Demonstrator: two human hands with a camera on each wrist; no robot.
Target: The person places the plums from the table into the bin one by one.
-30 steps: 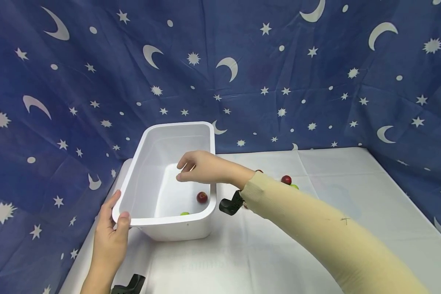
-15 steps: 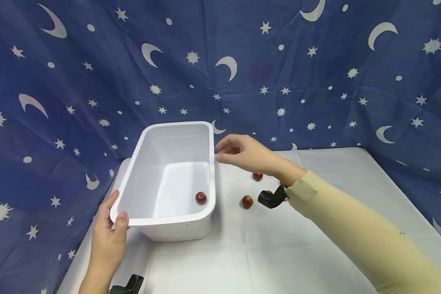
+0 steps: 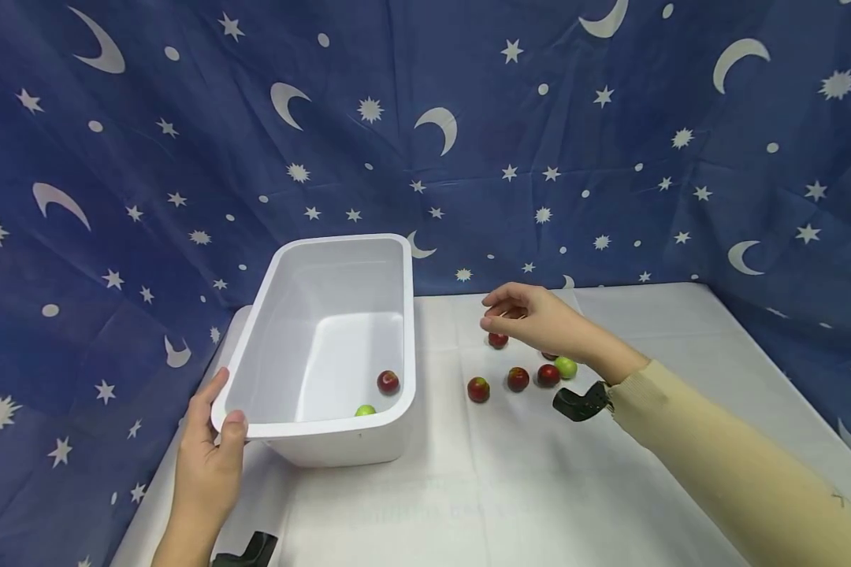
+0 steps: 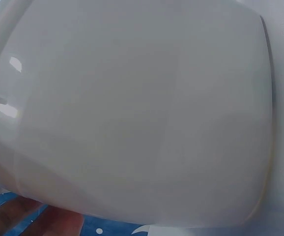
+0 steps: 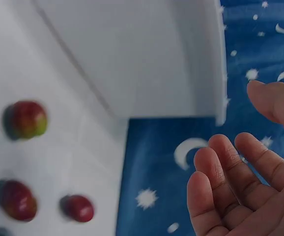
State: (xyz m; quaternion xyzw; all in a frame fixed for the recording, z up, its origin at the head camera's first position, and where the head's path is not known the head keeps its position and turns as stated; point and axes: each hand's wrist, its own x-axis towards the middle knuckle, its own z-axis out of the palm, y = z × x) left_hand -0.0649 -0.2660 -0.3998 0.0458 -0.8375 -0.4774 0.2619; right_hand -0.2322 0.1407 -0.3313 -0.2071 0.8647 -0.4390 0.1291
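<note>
A white plastic tub (image 3: 329,429) stands on the left of the table, its long side running away from me. My left hand (image 3: 209,461) grips its rim at the near left corner, thumb on top and fingers outside. Inside lie a small red apple (image 3: 388,383) and a green fruit (image 3: 365,410), partly hidden by the near rim. My right hand (image 3: 539,319) hovers over the table right of the tub, fingers loosely bent, thumb apart, nothing between them. Below it is a red apple (image 3: 498,341), partly covered by the hand. The right wrist view shows the bare palm (image 5: 260,211).
Nearer me lie more red apples, one on the left (image 3: 478,389), another red apple (image 3: 518,379) beside it, and a third red apple (image 3: 548,376) by a green fruit (image 3: 566,367). A blue star-and-moon curtain (image 3: 510,157) closes the back and sides of the white table (image 3: 432,504).
My right hand has moved from over the tub, across its right rim, to above the apples on the table. My left hand still grips the tub's corner.
</note>
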